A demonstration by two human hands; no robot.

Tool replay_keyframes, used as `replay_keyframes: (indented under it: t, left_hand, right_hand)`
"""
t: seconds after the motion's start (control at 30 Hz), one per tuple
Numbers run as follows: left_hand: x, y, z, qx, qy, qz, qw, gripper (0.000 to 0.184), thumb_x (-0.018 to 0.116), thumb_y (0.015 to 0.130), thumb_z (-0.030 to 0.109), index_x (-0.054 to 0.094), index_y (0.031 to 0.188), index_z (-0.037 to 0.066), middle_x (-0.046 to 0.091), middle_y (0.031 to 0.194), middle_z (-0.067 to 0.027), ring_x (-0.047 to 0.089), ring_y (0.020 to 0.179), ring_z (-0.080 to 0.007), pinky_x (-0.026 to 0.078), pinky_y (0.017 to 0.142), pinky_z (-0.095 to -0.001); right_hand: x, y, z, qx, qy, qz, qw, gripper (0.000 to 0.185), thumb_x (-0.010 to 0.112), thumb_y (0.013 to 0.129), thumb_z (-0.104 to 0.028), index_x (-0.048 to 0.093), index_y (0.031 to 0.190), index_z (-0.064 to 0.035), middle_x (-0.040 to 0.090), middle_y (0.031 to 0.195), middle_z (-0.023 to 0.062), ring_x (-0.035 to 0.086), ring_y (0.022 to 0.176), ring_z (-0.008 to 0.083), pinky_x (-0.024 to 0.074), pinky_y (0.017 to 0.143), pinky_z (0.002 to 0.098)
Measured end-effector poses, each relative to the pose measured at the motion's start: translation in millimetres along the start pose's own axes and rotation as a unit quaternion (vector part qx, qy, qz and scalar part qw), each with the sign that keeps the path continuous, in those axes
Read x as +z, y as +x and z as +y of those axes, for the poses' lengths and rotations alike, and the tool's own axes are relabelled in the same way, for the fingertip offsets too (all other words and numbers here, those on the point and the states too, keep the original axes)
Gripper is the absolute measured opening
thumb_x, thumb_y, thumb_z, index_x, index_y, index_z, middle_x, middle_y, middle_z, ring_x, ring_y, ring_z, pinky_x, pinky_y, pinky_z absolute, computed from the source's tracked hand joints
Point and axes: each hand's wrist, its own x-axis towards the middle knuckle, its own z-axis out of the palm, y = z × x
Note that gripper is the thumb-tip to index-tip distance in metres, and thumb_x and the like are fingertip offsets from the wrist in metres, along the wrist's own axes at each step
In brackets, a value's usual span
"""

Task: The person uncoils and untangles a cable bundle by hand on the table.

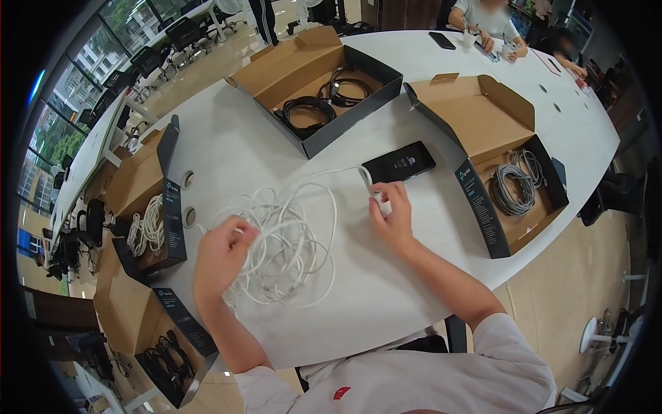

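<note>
A loose tangle of white cable [281, 238] lies spread on the white table in front of me. My left hand [222, 257] is at the tangle's left side, thumb and fingers pinched on a strand of it. Toward the right, my right hand [392, 217] is closed around a stretch of the same cable near what looks like its end; the fingers partly hide that piece. From there the cable loops back left into the pile. Just beyond my right hand lies a black smartphone [400, 163] with its screen lit.
Open cardboard boxes surround the pile: a far box [323, 142] with coiled black cables, a right box [480, 207] with grey cable, a left box [174, 224] with white cables, and a lower-left box [185, 321] with black cables. People sit at the table's far right.
</note>
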Motion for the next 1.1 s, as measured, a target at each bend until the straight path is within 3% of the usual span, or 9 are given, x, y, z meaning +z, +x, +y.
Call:
replay_keyframes:
  t: [0.17,0.27,0.3,0.4,0.53,0.73,0.83,0.93,1.1]
  left_hand:
    - [-15,12,-23,0.055,-0.020,0.104,0.993,0.024,0.077,0.093,0.022,0.070,0.097,-0.001,0.038,0.060,0.0085,0.030,0.057,-0.0022,0.022,0.050,-0.0251]
    - [-19,18,-37,0.038,-0.063,0.137,0.988,0.023,0.077,0.092,0.019,0.073,0.100,-0.002,0.040,0.063,0.0098,0.032,0.058,-0.0013,0.022,0.052,-0.0238]
    - [-19,22,-42,0.039,-0.080,0.160,0.983,0.023,0.076,0.093,0.018,0.074,0.101,-0.003,0.041,0.063,0.0099,0.033,0.059,-0.0010,0.023,0.052,-0.0234]
    - [-15,29,-47,0.032,-0.129,0.234,0.963,0.020,0.072,0.096,0.016,0.073,0.101,-0.003,0.047,0.068,0.0097,0.036,0.062,0.0000,0.024,0.055,-0.0218]
    - [-16,38,-58,0.053,-0.244,0.331,0.910,0.018,0.064,0.101,0.016,0.068,0.101,-0.001,0.050,0.071,0.0088,0.036,0.063,0.0007,0.025,0.056,-0.0201]
    - [-21,43,-64,0.062,-0.421,0.370,0.825,0.017,0.060,0.104,0.022,0.060,0.095,0.008,0.033,0.066,0.0080,0.029,0.055,-0.0010,0.022,0.050,-0.0203]
    - [-22,41,-64,0.073,-0.389,0.363,0.844,0.016,0.057,0.105,0.019,0.060,0.095,0.006,0.033,0.065,0.0096,0.028,0.057,-0.0004,0.022,0.051,-0.0208]
    - [-20,39,-63,0.022,-0.340,0.288,0.895,0.016,0.057,0.104,0.019,0.060,0.094,0.006,0.032,0.065,0.0101,0.027,0.056,0.0001,0.019,0.050,-0.0215]
    - [-10,43,-61,0.006,-0.260,0.270,0.927,0.017,0.057,0.105,0.021,0.060,0.096,0.006,0.033,0.067,0.0108,0.027,0.058,0.0017,0.018,0.051,-0.0203]
  right_hand:
    - [-12,20,12,-0.066,-0.054,0.119,0.989,0.018,0.069,0.084,0.002,0.065,0.100,-0.0053,0.049,0.083,0.0052,0.047,0.075,0.0184,0.0409,0.066,0.0308]
    - [-16,25,25,-0.011,-0.065,0.117,0.991,0.018,0.067,0.083,0.005,0.064,0.098,-0.0050,0.049,0.082,0.0042,0.045,0.072,0.0157,0.0388,0.064,0.0293]
    - [-15,28,28,-0.008,-0.036,0.136,0.990,0.015,0.066,0.086,0.005,0.061,0.096,-0.0045,0.039,0.074,-0.0020,0.035,0.066,0.0087,0.0325,0.060,0.0260]
    - [-14,27,36,0.066,0.048,0.135,0.987,0.013,0.066,0.089,0.003,0.058,0.096,-0.0045,0.035,0.070,-0.0062,0.031,0.062,0.0034,0.0288,0.057,0.0223]
    - [-12,28,39,0.079,0.083,0.120,0.986,0.013,0.067,0.088,0.004,0.057,0.093,-0.0031,0.036,0.061,-0.0062,0.032,0.057,0.0034,0.0309,0.053,0.0224]
    - [-11,18,24,0.072,0.065,0.015,0.995,0.016,0.065,0.086,0.008,0.057,0.093,-0.0046,0.031,0.055,-0.0049,0.028,0.053,0.0042,0.0309,0.050,0.0229]
    - [-9,11,23,0.052,0.061,-0.049,0.996,0.019,0.062,0.082,0.010,0.057,0.093,-0.0047,0.031,0.055,-0.0005,0.028,0.051,0.0072,0.0323,0.051,0.0231]
    - [-9,9,18,0.052,0.070,-0.111,0.990,0.020,0.063,0.081,0.010,0.057,0.092,-0.0056,0.030,0.055,0.0005,0.029,0.051,0.0092,0.0319,0.051,0.0239]
    - [-6,0,20,0.027,0.056,-0.154,0.986,0.018,0.065,0.079,0.005,0.061,0.091,-0.0069,0.047,0.056,0.0049,0.045,0.051,0.0149,0.0435,0.054,0.0279]
